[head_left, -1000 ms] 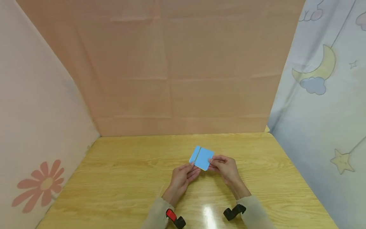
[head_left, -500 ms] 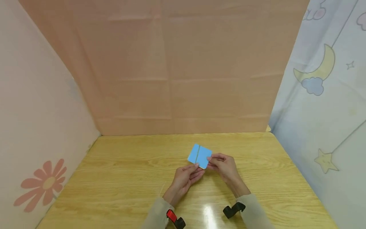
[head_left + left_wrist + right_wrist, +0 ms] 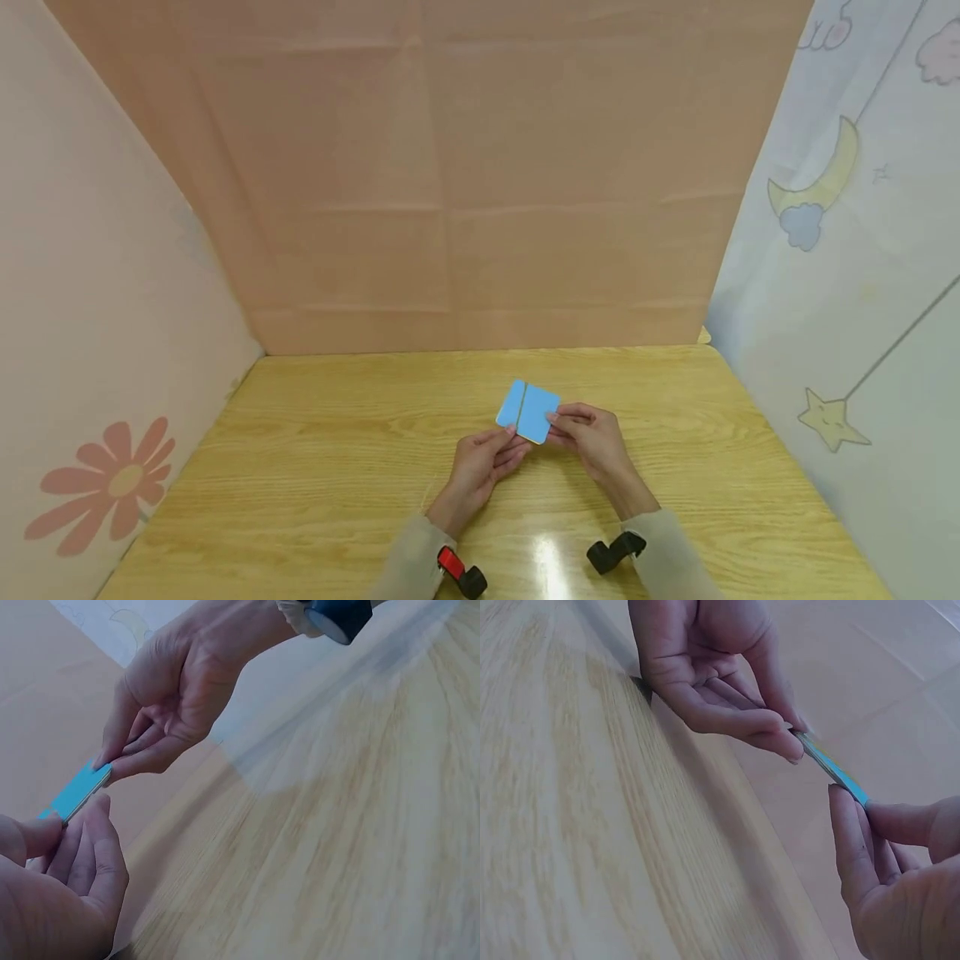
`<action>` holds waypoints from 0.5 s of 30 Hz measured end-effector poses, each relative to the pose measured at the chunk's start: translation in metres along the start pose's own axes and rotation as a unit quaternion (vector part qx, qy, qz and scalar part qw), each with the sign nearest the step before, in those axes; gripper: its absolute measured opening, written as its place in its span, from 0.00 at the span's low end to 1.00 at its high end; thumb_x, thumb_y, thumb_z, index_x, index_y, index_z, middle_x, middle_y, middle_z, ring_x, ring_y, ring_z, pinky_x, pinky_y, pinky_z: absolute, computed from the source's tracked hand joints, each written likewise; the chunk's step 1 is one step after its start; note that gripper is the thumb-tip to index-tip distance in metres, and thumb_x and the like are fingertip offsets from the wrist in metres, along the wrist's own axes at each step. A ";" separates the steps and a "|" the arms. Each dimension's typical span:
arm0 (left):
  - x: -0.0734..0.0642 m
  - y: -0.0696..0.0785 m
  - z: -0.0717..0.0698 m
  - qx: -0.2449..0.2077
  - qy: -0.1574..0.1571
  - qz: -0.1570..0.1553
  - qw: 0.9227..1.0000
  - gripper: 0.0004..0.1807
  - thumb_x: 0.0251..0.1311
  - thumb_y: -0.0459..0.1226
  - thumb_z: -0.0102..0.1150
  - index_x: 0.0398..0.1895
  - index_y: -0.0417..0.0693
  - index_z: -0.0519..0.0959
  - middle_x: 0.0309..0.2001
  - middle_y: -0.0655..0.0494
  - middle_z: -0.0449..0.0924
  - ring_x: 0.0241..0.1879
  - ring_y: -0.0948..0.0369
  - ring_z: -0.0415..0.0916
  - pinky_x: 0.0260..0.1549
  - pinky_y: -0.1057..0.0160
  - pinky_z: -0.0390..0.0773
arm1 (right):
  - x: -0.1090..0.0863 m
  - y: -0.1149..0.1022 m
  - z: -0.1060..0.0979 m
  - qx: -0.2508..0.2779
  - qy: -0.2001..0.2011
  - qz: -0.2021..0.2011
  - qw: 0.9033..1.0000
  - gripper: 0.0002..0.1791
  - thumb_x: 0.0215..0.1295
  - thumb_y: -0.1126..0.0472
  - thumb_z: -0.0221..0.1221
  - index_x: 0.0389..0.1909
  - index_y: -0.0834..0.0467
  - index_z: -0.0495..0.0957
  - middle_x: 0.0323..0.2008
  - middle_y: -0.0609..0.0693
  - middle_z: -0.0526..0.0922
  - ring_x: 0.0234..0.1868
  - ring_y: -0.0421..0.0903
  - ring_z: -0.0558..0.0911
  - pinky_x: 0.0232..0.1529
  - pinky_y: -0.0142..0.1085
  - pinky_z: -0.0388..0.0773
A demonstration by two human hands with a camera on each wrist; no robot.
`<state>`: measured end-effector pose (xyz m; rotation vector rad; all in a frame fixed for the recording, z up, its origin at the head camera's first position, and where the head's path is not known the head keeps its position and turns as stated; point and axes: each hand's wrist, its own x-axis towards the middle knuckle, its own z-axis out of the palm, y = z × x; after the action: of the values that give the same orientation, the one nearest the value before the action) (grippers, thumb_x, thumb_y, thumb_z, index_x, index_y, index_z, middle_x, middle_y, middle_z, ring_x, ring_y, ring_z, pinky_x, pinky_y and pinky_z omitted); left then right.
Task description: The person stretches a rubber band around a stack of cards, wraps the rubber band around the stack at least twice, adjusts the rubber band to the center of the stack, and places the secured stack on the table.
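Both hands hold a thin blue square stack of cards [image 3: 536, 414] above the table. A narrow olive band [image 3: 522, 408] runs across its face, left of the middle. My left hand [image 3: 476, 468] pinches the near edge, its thumb tip at the band's lower end and the other fingers underneath. My right hand [image 3: 595, 442] pinches the right edge, thumb on top and fingers below. In the left wrist view, the stack [image 3: 81, 789] is tilted and shows layers along its edge. The right wrist view has the stack [image 3: 840, 776] almost edge-on between both hands' fingertips.
The wooden table [image 3: 337, 442] stretches around the hands. A plain peach curtain [image 3: 450, 183] hangs behind it, with printed cloths, a flower one [image 3: 97, 292] at left and a moon-and-star one [image 3: 862, 317] at right. Light glares off the near tabletop.
The band's lower end has shifted right along the near edge, so it lies straighter across the stack. My left thumb moved right, then slightly back. My right hand keeps its pinch.
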<state>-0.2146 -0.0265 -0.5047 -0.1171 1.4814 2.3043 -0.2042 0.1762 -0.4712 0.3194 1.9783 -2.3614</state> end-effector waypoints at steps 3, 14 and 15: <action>0.000 -0.002 0.006 -0.005 0.008 0.000 1.000 0.17 0.73 0.36 0.64 0.55 0.28 0.83 0.38 0.49 0.92 0.40 0.61 0.92 0.43 0.66 0.89 | 0.000 0.001 0.002 0.001 0.012 -0.006 1.000 0.17 0.71 0.72 0.63 0.57 0.77 0.76 0.33 0.49 0.87 0.34 0.42 0.90 0.44 0.36 0.90; -0.002 -0.009 0.010 -0.007 0.004 -0.012 1.000 0.16 0.71 0.39 0.67 0.51 0.33 0.86 0.36 0.51 0.92 0.40 0.60 0.92 0.42 0.66 0.89 | 0.000 0.004 0.006 0.006 0.016 -0.012 1.000 0.18 0.71 0.71 0.64 0.57 0.76 0.77 0.33 0.48 0.88 0.34 0.43 0.90 0.45 0.38 0.90; -0.002 -0.010 0.009 -0.007 0.002 -0.014 1.000 0.16 0.71 0.39 0.66 0.51 0.33 0.86 0.37 0.51 0.92 0.41 0.60 0.92 0.42 0.66 0.89 | 0.000 0.004 0.006 0.006 0.015 -0.011 1.000 0.18 0.71 0.71 0.64 0.57 0.76 0.77 0.34 0.48 0.88 0.34 0.43 0.90 0.46 0.38 0.90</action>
<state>-0.2078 -0.0155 -0.5085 -0.1440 1.4561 2.2947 -0.2039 0.1699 -0.4740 0.3385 1.9919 -2.3959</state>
